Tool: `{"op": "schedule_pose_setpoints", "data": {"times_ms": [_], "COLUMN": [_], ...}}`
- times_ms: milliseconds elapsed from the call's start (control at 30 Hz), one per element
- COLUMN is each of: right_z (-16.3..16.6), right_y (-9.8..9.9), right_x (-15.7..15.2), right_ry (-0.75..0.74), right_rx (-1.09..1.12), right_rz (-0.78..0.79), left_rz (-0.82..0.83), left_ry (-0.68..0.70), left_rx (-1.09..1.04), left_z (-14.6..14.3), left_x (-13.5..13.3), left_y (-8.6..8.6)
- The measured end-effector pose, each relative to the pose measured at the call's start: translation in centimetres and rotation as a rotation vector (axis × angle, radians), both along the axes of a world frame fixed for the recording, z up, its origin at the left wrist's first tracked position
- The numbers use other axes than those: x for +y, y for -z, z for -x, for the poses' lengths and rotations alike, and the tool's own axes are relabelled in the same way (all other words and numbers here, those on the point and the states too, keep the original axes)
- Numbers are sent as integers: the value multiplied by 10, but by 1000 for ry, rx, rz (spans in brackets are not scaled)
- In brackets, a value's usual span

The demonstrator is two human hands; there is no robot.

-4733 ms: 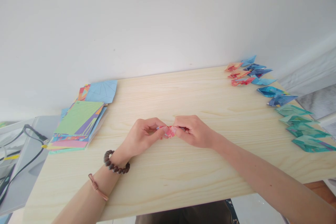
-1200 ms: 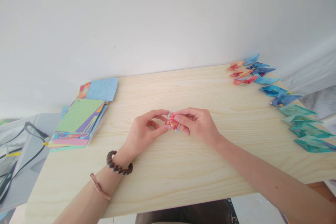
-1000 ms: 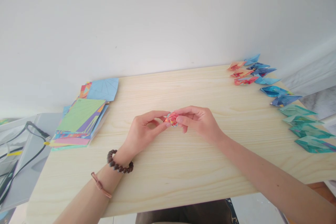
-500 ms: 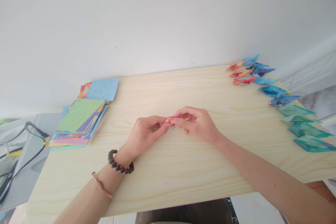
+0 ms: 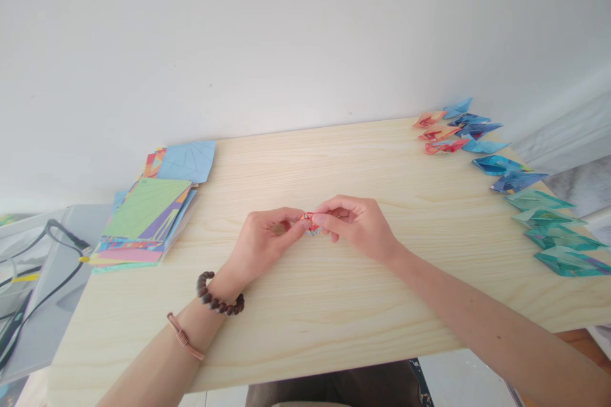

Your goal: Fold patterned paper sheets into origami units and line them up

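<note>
Over the middle of the table, a small folded red and orange piece of origami paper (image 5: 310, 223) is pinched between my two hands. My left hand (image 5: 270, 236) grips its left side with thumb and fingertips. On the other side, my right hand (image 5: 356, 224) pinches it between thumb and forefinger, with the remaining fingers curled. Most of the paper is covered by fingertips, so its full shape cannot be made out. A little light blue pattern shows along its lower edge.
Printed paper sheets (image 5: 147, 206) lie piled at the table's left. Along the right edge stand several folded paper boats, among them a red one (image 5: 445, 146), a blue one (image 5: 499, 165) and a green one (image 5: 570, 261). A white wall rises behind the wooden table (image 5: 305, 318); cables (image 5: 62, 238) lie at left.
Both hands have shifted very slightly around the folded paper, the fingertips now a bit closer together and covering more of it. Everything else stays where it was.
</note>
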State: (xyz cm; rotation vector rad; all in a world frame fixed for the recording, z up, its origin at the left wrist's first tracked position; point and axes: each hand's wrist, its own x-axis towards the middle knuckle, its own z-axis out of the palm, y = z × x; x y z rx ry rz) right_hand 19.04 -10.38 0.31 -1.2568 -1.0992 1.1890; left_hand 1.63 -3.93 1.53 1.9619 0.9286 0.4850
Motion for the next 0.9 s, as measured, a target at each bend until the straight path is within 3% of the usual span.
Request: {"op": "schedule_pose_setpoints", "data": {"times_ms": [167,433,633,767,900], "right_z": [5,6,7,8,6], "right_y": [-1,4,7,6,4], "right_x": [-1,3,2,0,1], "right_ry": [14,79,67,16,27], "right_rx": [26,63,26,-126,-61], "right_rz": [-2,20,-66,-68,-37], "left_rz": [-42,182,285,266,246], "left_ry": [14,44,35,30,17], "left_rx": [-7,-136,-141,-70,-44], "left_z": [-1,-2,-2,-2,-2], "left_x": [0,1,1,-1,-2], "left_y": [-3,3,3,-3,-4]}}
